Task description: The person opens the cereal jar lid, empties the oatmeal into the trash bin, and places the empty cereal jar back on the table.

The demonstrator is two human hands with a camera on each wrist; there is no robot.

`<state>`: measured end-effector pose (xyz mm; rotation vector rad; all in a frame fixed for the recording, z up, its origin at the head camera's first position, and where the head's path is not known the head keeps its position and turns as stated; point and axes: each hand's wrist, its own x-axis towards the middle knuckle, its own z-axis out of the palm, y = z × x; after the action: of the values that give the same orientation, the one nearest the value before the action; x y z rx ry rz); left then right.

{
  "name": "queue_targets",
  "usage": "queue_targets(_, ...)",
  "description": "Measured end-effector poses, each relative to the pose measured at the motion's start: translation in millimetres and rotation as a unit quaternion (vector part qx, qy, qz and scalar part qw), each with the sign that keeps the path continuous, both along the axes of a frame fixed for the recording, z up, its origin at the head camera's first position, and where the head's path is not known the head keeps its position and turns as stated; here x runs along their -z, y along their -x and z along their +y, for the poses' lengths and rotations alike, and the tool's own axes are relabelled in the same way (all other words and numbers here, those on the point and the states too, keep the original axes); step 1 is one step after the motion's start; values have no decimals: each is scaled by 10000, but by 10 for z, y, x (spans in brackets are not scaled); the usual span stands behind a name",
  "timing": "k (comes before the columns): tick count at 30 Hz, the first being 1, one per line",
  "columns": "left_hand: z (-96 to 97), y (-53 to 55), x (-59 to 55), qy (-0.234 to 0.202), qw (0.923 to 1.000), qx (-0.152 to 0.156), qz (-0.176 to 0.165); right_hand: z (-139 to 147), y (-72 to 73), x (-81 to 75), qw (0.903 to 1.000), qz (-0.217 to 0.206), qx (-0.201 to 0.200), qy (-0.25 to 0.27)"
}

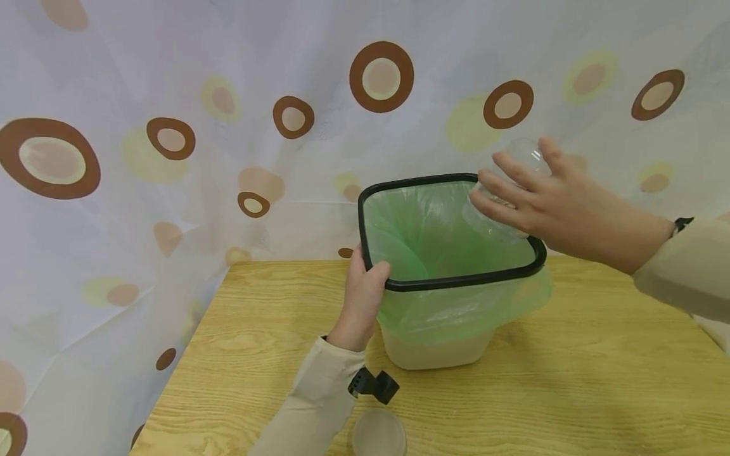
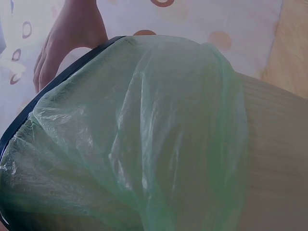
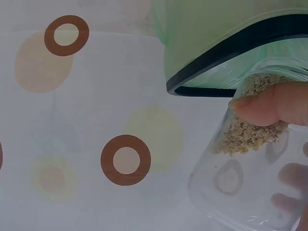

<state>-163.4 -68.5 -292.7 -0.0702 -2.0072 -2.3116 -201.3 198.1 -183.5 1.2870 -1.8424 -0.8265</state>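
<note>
A pale bin [image 1: 436,354] lined with a green plastic bag [image 1: 462,310] stands on the table, its black rim [image 1: 467,279] round the top. My left hand [image 1: 363,297] grips that rim at the left side, thumb over the edge. In my right hand [image 1: 556,199] is a clear jar [image 1: 527,154], tipped mouth-down over the bin's right side. Tan flakes [image 3: 250,137], looking like oats, lie in the jar toward its mouth in the right wrist view. Beyond the rim, my right hand [image 2: 72,36] shows in the left wrist view; the jar is hidden there.
A round, lid-like beige disc [image 1: 379,434] lies on the wooden table [image 1: 268,335] near the front, close to my left sleeve. Behind the table hangs a white sheet [image 1: 228,63] patterned with brown rings. A black wrist mount [image 1: 376,385] sticks out from my left cuff.
</note>
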Motion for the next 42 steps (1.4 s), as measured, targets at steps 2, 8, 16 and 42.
queue_targets(2,3,-7,-6,-3,10000,19,9,-21,10,13,9999,86,-60,-36)
queue_targets(8,3,-23,-2,6,10000,-10,-41,-105,14,53,9988,311,-86,-362)
queue_targets(16,13,-24,23,56,10000,19,-27,-108,13,25,9985,377,84,-381)
queue_targets(42,5,-21,-4,67,10000,1,55,-187,-9,-110,9838,747,157,-1620)
